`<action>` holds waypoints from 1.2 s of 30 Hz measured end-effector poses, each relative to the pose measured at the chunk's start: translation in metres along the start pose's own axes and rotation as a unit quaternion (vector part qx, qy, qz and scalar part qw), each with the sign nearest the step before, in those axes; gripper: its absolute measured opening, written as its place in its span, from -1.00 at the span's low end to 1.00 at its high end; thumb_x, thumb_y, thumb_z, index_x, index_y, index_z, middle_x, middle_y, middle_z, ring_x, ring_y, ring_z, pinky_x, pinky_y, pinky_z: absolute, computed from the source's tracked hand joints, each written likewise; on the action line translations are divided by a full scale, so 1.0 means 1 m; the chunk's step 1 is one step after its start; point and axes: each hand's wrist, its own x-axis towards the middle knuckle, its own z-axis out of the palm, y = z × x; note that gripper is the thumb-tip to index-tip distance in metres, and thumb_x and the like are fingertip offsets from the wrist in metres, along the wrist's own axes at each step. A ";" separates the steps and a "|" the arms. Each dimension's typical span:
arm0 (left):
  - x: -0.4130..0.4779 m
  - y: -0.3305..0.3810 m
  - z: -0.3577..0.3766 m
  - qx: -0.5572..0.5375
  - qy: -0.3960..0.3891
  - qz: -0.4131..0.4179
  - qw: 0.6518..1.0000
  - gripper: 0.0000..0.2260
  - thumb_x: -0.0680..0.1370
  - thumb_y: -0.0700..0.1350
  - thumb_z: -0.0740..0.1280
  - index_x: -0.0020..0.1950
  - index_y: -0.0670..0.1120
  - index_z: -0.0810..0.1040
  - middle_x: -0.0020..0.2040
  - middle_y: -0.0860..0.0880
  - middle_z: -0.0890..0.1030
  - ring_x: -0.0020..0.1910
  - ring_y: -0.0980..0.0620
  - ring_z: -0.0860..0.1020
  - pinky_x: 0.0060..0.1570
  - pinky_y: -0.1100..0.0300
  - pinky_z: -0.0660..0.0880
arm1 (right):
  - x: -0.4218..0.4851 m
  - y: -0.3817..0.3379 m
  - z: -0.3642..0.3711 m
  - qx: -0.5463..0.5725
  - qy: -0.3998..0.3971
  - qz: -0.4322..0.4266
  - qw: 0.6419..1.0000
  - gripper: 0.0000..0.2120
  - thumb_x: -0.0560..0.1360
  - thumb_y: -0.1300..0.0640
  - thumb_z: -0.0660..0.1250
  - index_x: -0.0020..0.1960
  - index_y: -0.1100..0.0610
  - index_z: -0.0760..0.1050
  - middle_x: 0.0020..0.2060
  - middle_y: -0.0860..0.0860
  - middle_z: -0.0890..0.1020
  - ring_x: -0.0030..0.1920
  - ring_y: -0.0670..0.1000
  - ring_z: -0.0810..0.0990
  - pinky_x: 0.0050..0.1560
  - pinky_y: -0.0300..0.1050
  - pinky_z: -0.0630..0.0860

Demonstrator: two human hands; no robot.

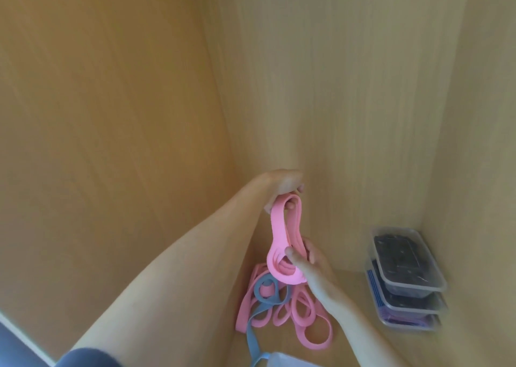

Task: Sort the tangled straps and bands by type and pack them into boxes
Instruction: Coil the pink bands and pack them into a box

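Pink bands (281,238) are gripped by left hand (282,186) above, right hand (314,262) below; stacked boxes (416,286) hold indistinct dark contents.

Blue band (252,338) and pale box (287,360) partly beyond bottom edge.

left panel (111,115) was warm tan wood | back panel (335,87) paler, same grain | right panel (491,115) pale | floor (349,288) matching wood | white strip (16,338) at lower-left edge | light soft, even
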 end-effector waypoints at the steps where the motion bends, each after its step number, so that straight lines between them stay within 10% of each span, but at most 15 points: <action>1: 0.000 0.001 -0.001 -0.010 -0.006 -0.006 1.000 -0.84 0.58 -0.12 0.21 -0.05 -0.20 0.48 -0.37 -0.05 0.46 -0.50 0.05 0.41 -0.36 0.30 0.41 | 0.000 -0.001 0.001 -0.025 0.009 -0.013 1.000 -0.53 0.34 -0.11 0.54 0.17 0.04 0.57 -0.02 0.00 0.73 -0.03 -0.02 0.72 -0.11 -0.22 0.60; 5: -0.002 0.000 -0.011 -0.069 -0.026 -0.008 0.997 -0.79 0.56 -0.11 0.21 0.03 -0.24 0.50 -0.34 -0.07 0.50 -0.43 0.03 0.46 -0.29 0.25 0.46 | 0.001 -0.002 0.000 -0.075 0.031 -0.038 0.996 -0.74 0.46 0.19 0.52 0.12 0.04 0.58 -0.06 -0.02 0.72 -0.08 -0.05 0.71 -0.15 -0.24 0.58; 17: 0.004 -0.103 -0.012 -0.224 -0.005 0.080 0.971 -0.72 0.55 -0.09 0.26 0.22 -0.15 0.54 0.14 -0.19 0.64 0.00 -0.09 0.59 0.18 -0.01 0.48 | -0.010 -0.010 -0.001 -0.089 0.020 0.009 0.996 -0.94 0.55 0.20 0.40 -0.02 0.13 0.66 -0.17 0.08 0.72 -0.18 -0.01 0.68 -0.16 -0.21 0.57; 25: -0.017 -0.187 0.049 -0.105 -0.047 0.258 0.959 -0.02 0.30 -0.15 0.56 0.52 0.40 0.10 0.42 0.09 0.41 0.25 0.05 0.58 -0.04 0.19 0.63 | -0.020 0.006 0.001 -0.090 0.021 0.017 0.996 -0.92 0.54 0.27 0.40 -0.04 0.29 0.64 -0.16 0.25 0.69 -0.22 0.09 0.64 -0.17 -0.04 0.53; 29: -0.016 -0.203 0.068 -0.113 0.021 0.271 0.956 -0.09 0.32 -0.17 0.49 0.53 0.30 0.14 0.48 0.10 0.34 0.41 0.01 0.45 0.31 -0.01 0.51 | -0.026 0.011 0.006 -0.087 0.004 0.014 0.996 -0.90 0.54 0.33 0.38 0.01 0.24 0.66 -0.09 0.19 0.70 -0.10 0.17 0.69 -0.10 0.00 0.59; 36: -0.014 -0.221 0.080 -0.166 0.104 0.250 0.948 -0.28 0.36 -0.26 0.45 0.42 0.21 0.33 0.21 0.21 0.59 0.14 0.21 0.61 0.01 0.22 0.61 | -0.034 0.013 0.008 -0.063 -0.027 0.070 0.995 -0.83 0.57 0.25 0.36 0.14 0.13 0.64 -0.06 0.06 0.74 -0.03 0.06 0.72 -0.03 -0.13 0.62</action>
